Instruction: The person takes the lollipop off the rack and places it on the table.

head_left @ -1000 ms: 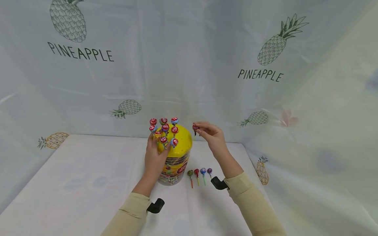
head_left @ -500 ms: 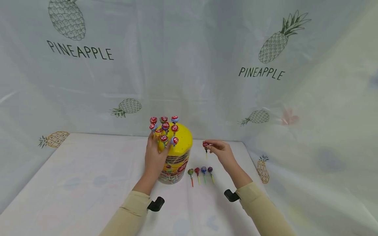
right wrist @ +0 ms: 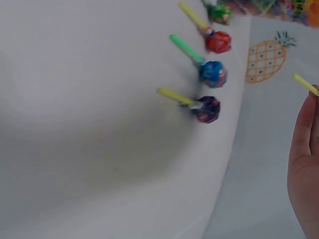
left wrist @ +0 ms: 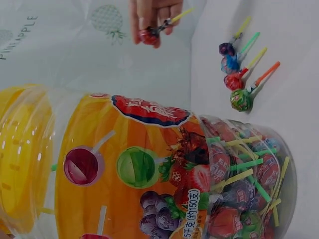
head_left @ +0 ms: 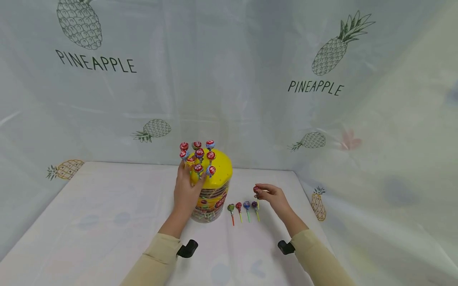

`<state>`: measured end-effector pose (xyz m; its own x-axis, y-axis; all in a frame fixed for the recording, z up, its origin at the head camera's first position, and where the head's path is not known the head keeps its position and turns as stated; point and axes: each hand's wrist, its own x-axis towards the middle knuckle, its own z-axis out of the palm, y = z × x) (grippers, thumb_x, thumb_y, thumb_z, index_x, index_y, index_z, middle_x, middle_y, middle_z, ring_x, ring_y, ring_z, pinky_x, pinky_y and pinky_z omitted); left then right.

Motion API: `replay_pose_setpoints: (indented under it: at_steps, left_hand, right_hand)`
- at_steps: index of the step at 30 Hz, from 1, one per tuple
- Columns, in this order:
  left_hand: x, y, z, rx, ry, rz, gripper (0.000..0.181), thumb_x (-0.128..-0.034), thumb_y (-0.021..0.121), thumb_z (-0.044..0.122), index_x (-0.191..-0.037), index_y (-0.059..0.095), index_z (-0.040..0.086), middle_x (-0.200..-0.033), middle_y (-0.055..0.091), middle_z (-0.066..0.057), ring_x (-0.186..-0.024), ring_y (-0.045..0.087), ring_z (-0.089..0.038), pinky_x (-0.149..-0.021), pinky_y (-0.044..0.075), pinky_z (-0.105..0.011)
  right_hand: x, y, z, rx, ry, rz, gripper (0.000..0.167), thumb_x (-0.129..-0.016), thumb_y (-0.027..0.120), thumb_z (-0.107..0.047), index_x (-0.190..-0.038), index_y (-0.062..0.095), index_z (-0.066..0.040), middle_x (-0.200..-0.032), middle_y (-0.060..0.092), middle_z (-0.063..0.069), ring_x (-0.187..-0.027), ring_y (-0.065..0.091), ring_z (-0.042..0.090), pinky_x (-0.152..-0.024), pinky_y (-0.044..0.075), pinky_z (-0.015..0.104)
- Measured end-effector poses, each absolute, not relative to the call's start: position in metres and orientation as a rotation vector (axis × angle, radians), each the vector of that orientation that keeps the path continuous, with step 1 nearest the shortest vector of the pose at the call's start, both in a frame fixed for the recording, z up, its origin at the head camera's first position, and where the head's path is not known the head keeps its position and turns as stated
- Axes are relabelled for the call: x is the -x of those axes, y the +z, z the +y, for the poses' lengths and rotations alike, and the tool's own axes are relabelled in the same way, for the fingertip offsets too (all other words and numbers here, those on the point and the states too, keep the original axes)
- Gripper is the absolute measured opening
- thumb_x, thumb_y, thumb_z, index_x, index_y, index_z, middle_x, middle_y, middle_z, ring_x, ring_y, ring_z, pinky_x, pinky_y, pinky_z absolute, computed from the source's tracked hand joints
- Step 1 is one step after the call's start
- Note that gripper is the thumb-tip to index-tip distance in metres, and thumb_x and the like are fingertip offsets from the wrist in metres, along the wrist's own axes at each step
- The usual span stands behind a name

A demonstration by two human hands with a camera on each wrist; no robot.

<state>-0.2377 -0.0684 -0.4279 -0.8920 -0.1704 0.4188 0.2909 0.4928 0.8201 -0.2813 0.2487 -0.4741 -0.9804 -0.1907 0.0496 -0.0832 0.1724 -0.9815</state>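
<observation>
A clear lollipop jar [head_left: 211, 200] with a yellow lid [head_left: 222, 167] stands on the table, filled with wrapped lollipops. My left hand [head_left: 185, 192] grips the jar's left side near the lid, fingers partly hidden. Several lollipops [head_left: 199, 153] stand upright on the lid, heads up. My right hand [head_left: 274, 198] pinches a red-wrapped lollipop [head_left: 256, 189] by its head, yellow stick pointing down, just above the table. Below it lies a row of lollipops: green [head_left: 230, 207], red [head_left: 238, 206], blue [head_left: 247, 205] and purple [right wrist: 207, 109]. In the right wrist view only the held lollipop's stick [right wrist: 303, 82] shows.
The white table [head_left: 118, 222] extends left and toward me. Behind it and at the right hangs a pale curtain [head_left: 229, 79] printed with pineapples. The row of lollipops lies just right of the jar's base.
My right hand has moved down and to the right with the red lollipop, from beside the lid to just above the row's right end. My left hand has stayed on the jar.
</observation>
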Motion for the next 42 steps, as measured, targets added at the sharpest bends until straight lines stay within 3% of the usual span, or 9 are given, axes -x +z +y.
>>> replay_pose_setpoints:
  at_steps: [6, 15, 24, 42]
  left_hand:
    - [0.232, -0.427, -0.071, 0.095, -1.351, -2.319, 0.076, -0.0946, 0.055, 0.052, -0.15, 0.029, 0.007, -0.159, 0.015, -0.014, -0.137, 0.031, -0.037, -0.105, 0.033, -0.061]
    - [0.218, -0.426, -0.07, 0.026, -1.233, -2.378, 0.067, -0.0922, 0.058, 0.054, -0.137, 0.04, 0.007, -0.159, 0.011, -0.018, -0.135, 0.031, -0.044, -0.1, 0.037, -0.065]
    - [0.205, -0.427, -0.067, 0.045, -1.199, -2.338, 0.081, -0.0923, 0.063, 0.042, -0.156, 0.018, 0.021, -0.16, 0.006, -0.018, -0.138, 0.023, -0.044, -0.101, 0.034, -0.067]
    - [0.189, -0.432, -0.083, 0.099, -1.227, -2.364, 0.075, -0.0916, 0.066, 0.04, -0.154, 0.032, 0.017, -0.161, 0.008, -0.01, -0.14, 0.021, -0.041, -0.102, 0.033, -0.066]
  right_hand:
    - [0.284, -0.495, 0.259, 0.175, -1.949, 2.368, 0.034, -0.096, 0.061, -0.007, -0.127, 0.059, 0.005, -0.117, 0.063, 0.02, -0.097, 0.067, 0.026, -0.086, 0.055, 0.033]
    - [0.287, -0.519, 0.268, 0.039, -1.74, 2.53, 0.036, -0.09, 0.062, 0.008, -0.126, 0.061, 0.005, -0.117, 0.063, 0.021, -0.091, 0.069, 0.024, -0.085, 0.055, 0.039]
    - [0.292, -0.534, 0.275, -0.025, -1.364, 2.755, 0.029, -0.086, 0.069, 0.002, -0.115, 0.068, -0.003, -0.114, 0.063, 0.013, -0.086, 0.065, 0.019, -0.07, 0.053, 0.032]
    - [0.301, -0.546, 0.276, -0.028, -1.184, 2.825, 0.027, -0.084, 0.074, -0.003, -0.111, 0.07, -0.004, -0.107, 0.062, 0.01, -0.089, 0.057, 0.022, -0.067, 0.052, 0.032]
